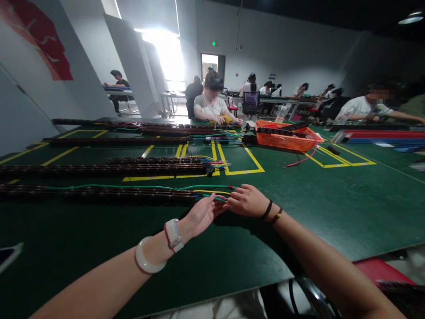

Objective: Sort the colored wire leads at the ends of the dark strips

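Where both hands meet, near the table's mid-line, the left hand (202, 215) reaches fwd with fingers nearly straight. Thumb and fingertips are pinched together on the thin coloured wires (212, 193) (yellow, green, blue, red) that leave the end of the long dark strip (99, 194).

Right hand (247, 201): fingers curled down over the same wire ends, tips touching the left fingertips. Whether it actually clamps a wire cannot be told, since the knuckles hide the contact. A red wire tip shows just above its index knuckle.

The strip lies flat, running left-right across the dark green table top (332, 212). Its wire end is at the hands, and a green wire is draped along its length.

Left wrist: wide white bangle (146, 261) and a white-and-red strapped watch (173, 235). Right wrist: thin black band plus a beaded bracelet (272, 212).

Behind, approx. parallel and well apart, lie more dark strips with coloured wire tails (106, 169), some over yellow tape outlines (245, 170). An orange mesh basket (285, 139) holding dark parts sits farther back right, with a loose red wire (299, 161) just in front of it.

Opposite side: seated person in a light T-shirt (212, 105), hands on the table. More seated people are at benches farther back and at right.
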Tool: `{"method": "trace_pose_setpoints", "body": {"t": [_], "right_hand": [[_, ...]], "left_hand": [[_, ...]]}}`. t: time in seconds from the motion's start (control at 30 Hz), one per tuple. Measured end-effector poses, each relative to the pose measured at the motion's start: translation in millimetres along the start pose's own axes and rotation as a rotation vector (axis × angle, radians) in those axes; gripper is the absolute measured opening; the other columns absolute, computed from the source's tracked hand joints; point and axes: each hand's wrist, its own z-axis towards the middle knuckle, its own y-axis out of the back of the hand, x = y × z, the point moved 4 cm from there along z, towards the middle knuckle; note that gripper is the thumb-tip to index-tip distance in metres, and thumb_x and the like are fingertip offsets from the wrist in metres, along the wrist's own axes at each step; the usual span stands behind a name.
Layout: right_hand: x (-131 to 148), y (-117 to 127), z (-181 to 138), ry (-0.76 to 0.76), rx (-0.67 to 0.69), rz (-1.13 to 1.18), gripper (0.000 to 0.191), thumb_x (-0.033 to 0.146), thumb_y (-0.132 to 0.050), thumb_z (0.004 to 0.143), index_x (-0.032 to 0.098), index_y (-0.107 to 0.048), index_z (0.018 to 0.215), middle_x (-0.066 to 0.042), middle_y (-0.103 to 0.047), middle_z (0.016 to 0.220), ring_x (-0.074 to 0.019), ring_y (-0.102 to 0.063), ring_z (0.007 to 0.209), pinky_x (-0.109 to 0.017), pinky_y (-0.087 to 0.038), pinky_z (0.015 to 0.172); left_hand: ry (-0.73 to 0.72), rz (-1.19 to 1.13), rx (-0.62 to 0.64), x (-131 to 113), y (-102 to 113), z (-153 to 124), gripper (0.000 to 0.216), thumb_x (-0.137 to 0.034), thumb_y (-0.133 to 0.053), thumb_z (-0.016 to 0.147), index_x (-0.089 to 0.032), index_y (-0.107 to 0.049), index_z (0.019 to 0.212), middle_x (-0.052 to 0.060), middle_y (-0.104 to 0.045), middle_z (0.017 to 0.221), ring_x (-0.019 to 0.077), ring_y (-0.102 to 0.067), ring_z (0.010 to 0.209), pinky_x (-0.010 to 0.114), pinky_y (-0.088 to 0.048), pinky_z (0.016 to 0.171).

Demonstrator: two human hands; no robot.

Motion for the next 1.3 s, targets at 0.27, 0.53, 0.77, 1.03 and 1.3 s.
{"method": "trace_pose_setpoints", "body": {"t": [0.27,0.53,0.77,1.03,1.3], "right_hand": [[-17,-17,0,-0.543,0.119,0.222,0.035,0.04,-0.036,0.092,0.018,-0.059,0.076,-0.001,-0.062,0.064,-0.0107,-0.052,0.057,-0.024,-0.022,0.054],[-16,-33,2,-0.592,0.323,0.165,0.044,0.045,-0.037,0.091,0.019,-0.065,0.068,-0.005,-0.067,0.068,-0.0142,-0.059,0.064,-0.025,-0.029,0.061],[-16,-36,1,-0.595,0.373,0.097,0.051,0.052,-0.035,0.09,0.019,-0.066,0.066,-0.007,-0.068,0.068,-0.0163,-0.06,0.064,-0.028,-0.029,0.065],[-15,-6,0,-0.29,0.043,0.194,0.048,0.052,-0.035,0.091,0.017,-0.059,0.069,-0.003,-0.062,0.065,-0.0126,-0.052,0.063,-0.027,-0.026,0.065],[7,2,2,-0.027,-0.121,0.115,0.035,0.045,-0.043,0.089,0.018,-0.057,0.071,0.0,-0.057,0.059,-0.0116,-0.046,0.058,-0.029,-0.023,0.061]], "left_hand": [[-0.026,-0.001,0.002,5,7,4,0.019,-0.024,-0.047,0.089,-0.01,-0.061,0.089,0.014,-0.067,0.094,0.0217,-0.062,0.095,0.04,-0.043,0.093],[-0.009,0.037,0.025,4,5,0,0.027,-0.026,-0.041,0.09,-0.009,-0.062,0.082,0.013,-0.067,0.084,0.0218,-0.063,0.082,0.039,-0.045,0.084],[-0.009,0.041,0.026,3,3,-1,0.026,-0.027,-0.044,0.089,-0.01,-0.062,0.081,0.013,-0.066,0.083,0.0216,-0.063,0.082,0.037,-0.045,0.083],[0.01,0.025,0.004,3,3,-1,0.027,-0.026,-0.044,0.089,-0.009,-0.062,0.079,0.013,-0.067,0.083,0.021,-0.064,0.082,0.037,-0.046,0.085],[-0.005,0.002,-0.058,3,3,-1,0.023,-0.024,-0.048,0.088,-0.01,-0.062,0.076,0.008,-0.067,0.075,0.0159,-0.063,0.073,0.032,-0.048,0.082]]}}
